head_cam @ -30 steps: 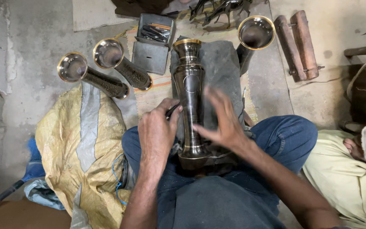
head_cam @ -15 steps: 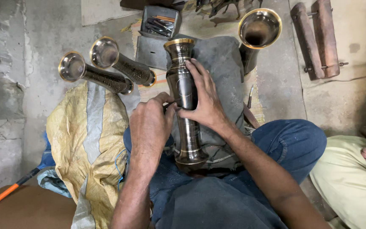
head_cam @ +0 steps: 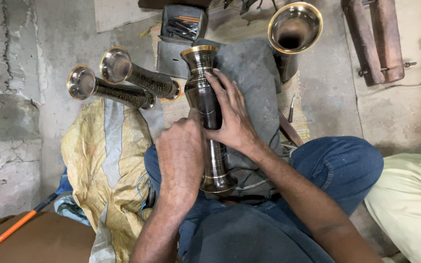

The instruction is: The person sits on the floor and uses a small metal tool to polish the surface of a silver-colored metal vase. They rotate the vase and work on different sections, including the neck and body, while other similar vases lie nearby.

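Grey concrete floor (head_cam: 405,112) across the frame, cracked at the left edge. Lower centre: blue denim legs (head_cam: 337,165) of the seated person, knees spread, bare forearms rising from the bottom edge. Left of centre: crumpled yellow woven sack with a grey stripe (head_cam: 108,160), spread on the floor just beside the left knee. Centre, slightly above the middle: grey cloth pad (head_cam: 254,83) draped over the lap, reaching toward the top of the frame. On the pad, running from the lap to the upper centre: tall dark engraved metal vase with brass-coloured rims (head_cam: 205,97), lying lengthwise, flared foot (head_cam: 219,182) near the lap, mouth pointing away. Right hand (head_cam: 232,119) wrapped around the vase body, fingers spread over its right side, grasping it. Left hand (head_cam: 181,151) clenched against the vase's left side at mid-height; whatever sits inside the fist hidden, so contents impossible to tell. Upper left: two similar dark patterned vases (head_cam: 127,80) lying side by side, mouths toward the left. Upper right: large brass-rimmed vase mouth (head_cam: 296,27) facing the camera. Top centre: small grey metal box holding tools (head_cam: 183,27). Top right: two reddish-brown cylinders (head_cam: 376,41). Lower left corner: orange rod (head_cam: 10,234). Right edge: pale green cloth (head_cam: 410,204) on another person.
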`<state>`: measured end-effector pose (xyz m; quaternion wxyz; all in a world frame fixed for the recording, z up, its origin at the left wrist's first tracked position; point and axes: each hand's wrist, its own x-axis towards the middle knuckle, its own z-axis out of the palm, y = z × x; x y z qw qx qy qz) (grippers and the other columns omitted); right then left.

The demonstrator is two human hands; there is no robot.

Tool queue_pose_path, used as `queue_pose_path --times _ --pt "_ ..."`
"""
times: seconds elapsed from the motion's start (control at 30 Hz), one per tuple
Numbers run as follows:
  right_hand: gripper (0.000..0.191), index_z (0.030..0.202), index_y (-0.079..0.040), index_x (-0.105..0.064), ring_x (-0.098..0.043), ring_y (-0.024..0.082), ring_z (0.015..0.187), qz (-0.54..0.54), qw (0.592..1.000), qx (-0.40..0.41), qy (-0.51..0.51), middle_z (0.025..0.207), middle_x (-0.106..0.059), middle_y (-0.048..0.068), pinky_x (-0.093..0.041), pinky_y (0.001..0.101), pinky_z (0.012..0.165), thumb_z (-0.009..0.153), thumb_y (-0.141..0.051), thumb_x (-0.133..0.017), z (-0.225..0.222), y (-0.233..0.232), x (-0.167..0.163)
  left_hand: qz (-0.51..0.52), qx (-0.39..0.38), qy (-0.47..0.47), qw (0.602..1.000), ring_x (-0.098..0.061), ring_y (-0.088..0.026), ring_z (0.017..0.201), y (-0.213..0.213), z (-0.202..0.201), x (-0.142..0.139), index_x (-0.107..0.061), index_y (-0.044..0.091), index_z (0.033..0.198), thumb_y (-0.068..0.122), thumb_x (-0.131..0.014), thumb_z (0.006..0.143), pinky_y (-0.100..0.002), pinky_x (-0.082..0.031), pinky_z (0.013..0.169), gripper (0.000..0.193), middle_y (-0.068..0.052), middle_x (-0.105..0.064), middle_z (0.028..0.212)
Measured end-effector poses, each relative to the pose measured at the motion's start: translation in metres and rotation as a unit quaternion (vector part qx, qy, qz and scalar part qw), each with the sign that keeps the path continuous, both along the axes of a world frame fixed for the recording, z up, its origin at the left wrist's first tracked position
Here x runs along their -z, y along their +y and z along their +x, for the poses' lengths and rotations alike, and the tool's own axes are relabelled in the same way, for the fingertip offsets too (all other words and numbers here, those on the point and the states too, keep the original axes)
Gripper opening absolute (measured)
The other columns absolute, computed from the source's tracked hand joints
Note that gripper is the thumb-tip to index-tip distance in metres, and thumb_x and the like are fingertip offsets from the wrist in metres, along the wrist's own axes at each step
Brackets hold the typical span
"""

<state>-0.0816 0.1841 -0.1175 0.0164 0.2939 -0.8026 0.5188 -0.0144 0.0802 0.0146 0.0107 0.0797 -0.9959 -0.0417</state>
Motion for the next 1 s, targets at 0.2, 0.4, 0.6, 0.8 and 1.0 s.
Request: queue_pose_path --times 0.2,0.4,0.6,0.8,1.0 --pt "0.127 0.164 -0.015 -0.018 -0.024 0.039 0.157 -0.003 1.0 -0.002 0.007 0.168 -0.023 0.017 -0.015 0.0636 0.13 0.066 -0.038 -0.095 -0.001 0.002 0.002 0.008 0.015 0.012 1.0 -0.073 -0.037 0.064 -0.006 0.001 0.003 -0.065 -0.001 0.098 0.005 -0.07 0.085 -0.047 -0.058 0.056 0.016 -0.021 -0.071 0.071" --pt "0.124 0.165 -0.016 -0.01 -0.018 0.041 0.159 0.02 1.0 -0.015 -0.002 0.169 -0.016 0.02 -0.01 0.0658 0.129 0.075 -0.041 -0.092 -0.001 -0.001 0.016 -0.137 0.042 -0.011 0.99 -0.069 -0.016 0.052 0.013 0.005 0.017 -0.069 0.0 0.107 -0.004 -0.068 0.085 -0.035 -0.06 0.054 0.022 -0.011 -0.071 0.072" --pt "0.127 0.17 -0.018 -0.001 -0.011 0.042 0.166 0.036 0.994 -0.105 0.018 0.177 -0.004 0.02 -0.008 0.0671 0.134 0.082 -0.045 -0.089 -0.009 0.021 0.024 -0.194 0.071 -0.04 0.978 -0.071 -0.019 0.07 0.052 0.014 0.032 -0.069 0.001 0.093 0.001 -0.073 0.083 -0.03 -0.06 0.052 0.01 -0.012 -0.069 0.085" --pt "0.161 0.163 -0.018 0.001 -0.008 0.045 0.158 0.052 0.987 -0.149 -0.008 0.17 0.001 0.022 -0.01 0.0666 0.127 0.043 -0.071 -0.091 -0.015 0.037 0.021 -0.052 0.154 -0.007 0.987 -0.073 -0.026 0.087 -0.006 0.026 0.019 -0.073 0.003 0.095 -0.007 -0.073 0.072 -0.03 -0.064 0.061 0.026 -0.022 -0.07 0.117" --pt "0.161 0.165 -0.019 0.002 -0.008 0.046 0.159 0.06 0.987 -0.147 0.007 0.172 0.002 0.022 -0.01 0.066 0.129 0.047 -0.083 -0.085 -0.015 0.036 0.017 -0.086 0.189 -0.129 0.97 -0.072 -0.024 0.088 -0.025 0.001 0.003 -0.079 0.012 0.1 -0.011 -0.074 0.073 -0.033 -0.063 0.066 0.037 -0.014 -0.07 0.109"
